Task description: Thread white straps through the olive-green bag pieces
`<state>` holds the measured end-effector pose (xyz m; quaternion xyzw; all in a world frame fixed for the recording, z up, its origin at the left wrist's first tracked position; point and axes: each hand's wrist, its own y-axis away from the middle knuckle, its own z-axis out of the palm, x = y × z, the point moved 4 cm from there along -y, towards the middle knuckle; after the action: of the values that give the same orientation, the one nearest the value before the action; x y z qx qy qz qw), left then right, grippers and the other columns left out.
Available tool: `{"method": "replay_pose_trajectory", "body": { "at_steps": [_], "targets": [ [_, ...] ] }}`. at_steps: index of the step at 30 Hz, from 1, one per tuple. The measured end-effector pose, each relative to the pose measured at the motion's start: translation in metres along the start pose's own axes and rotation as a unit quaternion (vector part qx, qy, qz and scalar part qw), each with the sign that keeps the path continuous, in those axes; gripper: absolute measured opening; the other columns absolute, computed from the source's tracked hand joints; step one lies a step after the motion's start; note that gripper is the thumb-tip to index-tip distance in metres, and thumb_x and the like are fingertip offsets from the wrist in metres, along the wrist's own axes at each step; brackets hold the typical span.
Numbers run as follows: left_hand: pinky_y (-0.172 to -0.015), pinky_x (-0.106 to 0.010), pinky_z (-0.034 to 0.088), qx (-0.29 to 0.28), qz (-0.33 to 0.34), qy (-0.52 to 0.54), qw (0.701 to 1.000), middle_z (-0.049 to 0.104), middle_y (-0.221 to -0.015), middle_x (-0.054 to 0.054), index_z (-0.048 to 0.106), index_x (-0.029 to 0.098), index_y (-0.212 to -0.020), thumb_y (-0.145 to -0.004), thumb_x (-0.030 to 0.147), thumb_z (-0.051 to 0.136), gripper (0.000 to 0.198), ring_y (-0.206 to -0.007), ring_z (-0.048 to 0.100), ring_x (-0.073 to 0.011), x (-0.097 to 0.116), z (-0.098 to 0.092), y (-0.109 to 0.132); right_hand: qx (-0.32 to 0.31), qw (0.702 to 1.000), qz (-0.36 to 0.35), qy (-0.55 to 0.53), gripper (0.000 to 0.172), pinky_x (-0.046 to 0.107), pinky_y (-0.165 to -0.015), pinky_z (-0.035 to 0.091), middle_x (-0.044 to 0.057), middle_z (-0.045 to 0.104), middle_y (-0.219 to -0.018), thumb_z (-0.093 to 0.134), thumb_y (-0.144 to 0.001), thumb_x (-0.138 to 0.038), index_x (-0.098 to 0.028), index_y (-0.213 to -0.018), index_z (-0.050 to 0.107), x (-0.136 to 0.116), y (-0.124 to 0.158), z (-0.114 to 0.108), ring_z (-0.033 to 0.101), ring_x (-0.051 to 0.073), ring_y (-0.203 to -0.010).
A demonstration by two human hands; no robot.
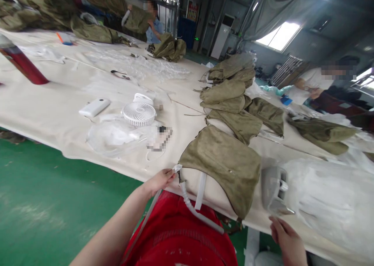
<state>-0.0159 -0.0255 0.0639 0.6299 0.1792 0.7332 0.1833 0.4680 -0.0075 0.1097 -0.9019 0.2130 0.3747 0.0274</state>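
Observation:
An olive-green bag point(224, 161) lies on the cream-covered table in front of me. My left hand point(160, 181) pinches a bit of white wrapping point(177, 168) at the bag's left corner. From that corner a white wrapped strap point(194, 211) hangs in a curve over the table edge, and a short white strip point(200, 191) lies beside it. To the right of the bag stands a grey tape dispenser point(273, 190). Just below it my right hand point(288, 236) has thumb and forefinger pressed together; what they hold, if anything, is too small to make out.
More olive bags point(224, 90) are heaped beyond mine. Clear plastic bags point(327, 196) pile up at right. A white fan point(139, 113), a white power bank point(95, 107), a blurred-out item point(160, 139) and a red tumbler point(27, 65) stand or lie at left. Two people work farther off.

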Motion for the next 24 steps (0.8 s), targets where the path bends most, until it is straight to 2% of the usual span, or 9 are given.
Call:
{"method": "replay_pose_trajectory", "body": {
  "at_steps": [2,4,7,10,12,14,18,21,24],
  "targets": [
    [-0.049,-0.024,0.016,0.019,0.011,-0.031,0.999,0.033,-0.058,0.008,0.048,0.018,-0.078,-0.063,0.075,0.052,0.059,-0.05,0.023,-0.0077,0.0,-0.001,-0.002,-0.097,0.992,-0.032,-0.079,0.042,0.025,-0.042,0.038,-0.001,0.051,-0.047,0.063,-0.066,-0.057,-0.017,-0.077,0.066,-0.051,0.012,0.036,0.047,0.013,-0.042],
    [-0.05,-0.025,0.021,0.053,0.027,-0.092,0.994,0.038,-0.058,0.006,0.049,0.018,-0.073,-0.068,0.072,0.046,0.054,-0.052,0.028,-0.0097,-0.001,-0.003,-0.005,-0.197,0.97,-0.063,-0.13,0.043,0.024,-0.041,0.033,-0.003,0.051,-0.051,0.061,-0.07,-0.057,-0.016,-0.082,0.066,-0.109,0.028,0.085,0.042,0.011,-0.041],
    [-0.055,-0.028,0.027,0.093,0.068,-0.183,0.976,0.042,-0.056,0.002,0.047,0.019,-0.062,-0.076,0.06,0.04,0.044,-0.055,0.036,-0.0131,-0.003,-0.002,-0.008,-0.35,0.914,-0.118,-0.17,0.037,0.022,-0.04,0.029,-0.004,0.05,-0.053,0.06,-0.074,-0.053,-0.017,-0.078,0.064,-0.189,0.062,0.164,0.039,0.008,-0.04],
    [-0.059,-0.029,0.03,0.106,0.103,-0.199,0.969,0.044,-0.057,0.001,0.047,0.02,-0.061,-0.079,0.048,0.035,0.036,-0.058,0.04,-0.0149,-0.005,0.0,-0.01,-0.467,0.85,-0.123,-0.211,0.033,0.021,-0.04,0.026,-0.005,0.05,-0.053,0.06,-0.075,-0.05,-0.017,-0.075,0.062,-0.239,0.096,0.223,0.037,0.006,-0.04],
    [-0.059,-0.028,0.032,0.101,0.11,-0.19,0.97,0.045,-0.059,0.001,0.048,0.019,-0.064,-0.079,0.043,0.034,0.031,-0.059,0.041,-0.0152,-0.006,0.0,-0.01,-0.52,0.819,-0.114,-0.216,0.032,0.021,-0.039,0.023,-0.006,0.048,-0.051,0.06,-0.076,-0.049,-0.016,-0.074,0.061,-0.254,0.111,0.246,0.034,0.005,-0.038],
    [-0.06,-0.028,0.032,0.085,0.118,-0.183,0.972,0.048,-0.061,0.0,0.051,0.018,-0.068,-0.078,0.038,0.035,0.028,-0.06,0.043,-0.0155,-0.006,0.001,-0.008,-0.544,0.809,-0.103,-0.2,0.03,0.021,-0.038,0.02,-0.006,0.046,-0.049,0.061,-0.075,-0.046,-0.016,-0.071,0.061,-0.258,0.117,0.261,0.032,0.005,-0.037],
    [-0.059,-0.028,0.032,0.062,0.129,-0.145,0.979,0.047,-0.062,0.0,0.052,0.018,-0.068,-0.074,0.034,0.036,0.023,-0.06,0.041,-0.0151,-0.002,0.0,-0.004,-0.541,0.825,-0.074,-0.147,0.026,0.021,-0.037,0.017,-0.007,0.044,-0.044,0.06,-0.075,-0.039,-0.017,-0.063,0.058,-0.243,0.114,0.276,0.03,0.005,-0.035],
    [-0.053,-0.027,0.028,0.056,0.103,-0.078,0.99,0.038,-0.057,0.003,0.047,0.019,-0.064,-0.074,0.04,0.038,0.025,-0.055,0.034,-0.0131,-0.003,0.0,-0.001,-0.531,0.838,-0.051,-0.114,0.022,0.021,-0.036,0.014,-0.008,0.042,-0.042,0.059,-0.075,-0.034,-0.017,-0.061,0.057,-0.231,0.111,0.281,0.028,0.005,-0.034],
    [-0.05,-0.026,0.024,0.061,0.071,-0.017,0.995,0.034,-0.055,0.004,0.045,0.019,-0.063,-0.077,0.05,0.036,0.034,-0.051,0.028,-0.0115,-0.006,0.002,-0.002,-0.536,0.837,-0.035,-0.106,0.02,0.022,-0.036,0.013,-0.008,0.041,-0.041,0.057,-0.075,-0.03,-0.016,-0.061,0.058,-0.226,0.111,0.283,0.026,0.005,-0.033]
  ]
}}
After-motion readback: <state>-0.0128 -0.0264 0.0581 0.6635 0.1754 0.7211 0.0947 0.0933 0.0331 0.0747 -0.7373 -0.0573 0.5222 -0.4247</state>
